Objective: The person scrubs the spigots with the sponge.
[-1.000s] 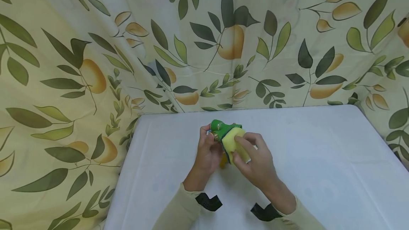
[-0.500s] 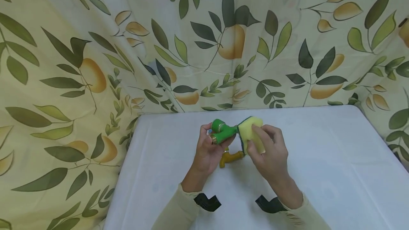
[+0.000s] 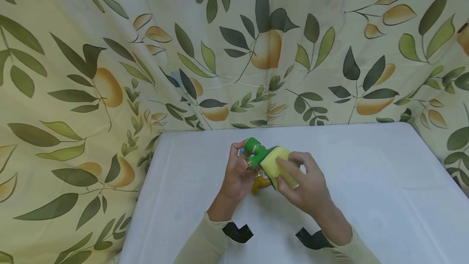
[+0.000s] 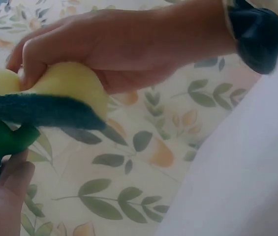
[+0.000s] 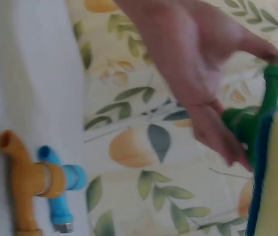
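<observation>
My left hand (image 3: 234, 178) grips a green plastic tap (image 3: 258, 154) with brass-coloured fittings above the table. Fingers of my right hand (image 3: 311, 186) pinch a yellow sponge (image 3: 272, 164) with a dark blue-green scouring side. That scouring side faces the tap and lies against it in the left wrist view, where the sponge (image 4: 75, 83) bulges round the fingers. Part of the tap is hidden behind the sponge. Below the hands lies a yellow-orange tap (image 3: 258, 184), partly covered in the head view. The right wrist view shows a blue tap (image 5: 57, 206) beside it.
A white cloth (image 3: 366, 199) covers the table, whose far edge meets a leaf-and-fruit patterned curtain (image 3: 315, 84). The same curtain hangs along the left side. Black bands (image 3: 238, 232) sit at both wrists.
The sponge slid right to the tap's end, uncovering the green body and the yellow-orange tap, then came back left and lower over them. My left hand stays nearly in place.
</observation>
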A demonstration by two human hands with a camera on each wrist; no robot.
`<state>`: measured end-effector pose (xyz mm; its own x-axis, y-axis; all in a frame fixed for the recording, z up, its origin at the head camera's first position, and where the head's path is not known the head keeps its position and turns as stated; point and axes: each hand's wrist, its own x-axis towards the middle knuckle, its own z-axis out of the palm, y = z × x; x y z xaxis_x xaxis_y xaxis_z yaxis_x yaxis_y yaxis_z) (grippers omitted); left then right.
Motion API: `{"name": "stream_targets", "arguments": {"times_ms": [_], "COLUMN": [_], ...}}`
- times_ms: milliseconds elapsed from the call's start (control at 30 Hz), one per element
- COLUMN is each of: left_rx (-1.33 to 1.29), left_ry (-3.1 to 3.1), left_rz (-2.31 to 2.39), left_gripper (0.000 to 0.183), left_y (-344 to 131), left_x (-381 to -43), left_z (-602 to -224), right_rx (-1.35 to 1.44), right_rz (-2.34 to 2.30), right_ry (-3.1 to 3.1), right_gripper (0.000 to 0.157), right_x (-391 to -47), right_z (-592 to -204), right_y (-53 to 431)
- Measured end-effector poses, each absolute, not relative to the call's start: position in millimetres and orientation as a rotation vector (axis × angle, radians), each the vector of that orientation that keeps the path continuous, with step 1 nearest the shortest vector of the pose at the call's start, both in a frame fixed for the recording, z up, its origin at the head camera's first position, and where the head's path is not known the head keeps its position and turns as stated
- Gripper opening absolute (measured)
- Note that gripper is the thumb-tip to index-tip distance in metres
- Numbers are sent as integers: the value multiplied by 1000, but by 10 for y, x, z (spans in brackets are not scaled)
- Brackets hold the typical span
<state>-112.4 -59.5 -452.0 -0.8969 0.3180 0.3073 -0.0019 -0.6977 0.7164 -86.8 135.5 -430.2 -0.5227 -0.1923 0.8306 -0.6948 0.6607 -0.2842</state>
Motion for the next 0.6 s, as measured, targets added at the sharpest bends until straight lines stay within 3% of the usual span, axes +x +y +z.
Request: {"name": "stream_targets", "arguments": {"times_ms": [100,500,600], "left_rx": [652,879,807], "left_ry": [1172,1372,1479], "left_rz": [2624,2444,2363], "left_gripper": [89,116,112], "left_y": [-617,-659,-673], "left_x": [-1123,-1111,-1089], "left_z": [-4531,-4516,-4499], "right_rx": [671,625,628], "right_rz": [865,1017,1016], "right_ry": [-2120,-2291,-2288], "right_gripper": [35,45,45], "right_x": [-858,-840,-848], "right_z": [-4253,-4128,-4120], "right_y": [1394,1414,1400]}}
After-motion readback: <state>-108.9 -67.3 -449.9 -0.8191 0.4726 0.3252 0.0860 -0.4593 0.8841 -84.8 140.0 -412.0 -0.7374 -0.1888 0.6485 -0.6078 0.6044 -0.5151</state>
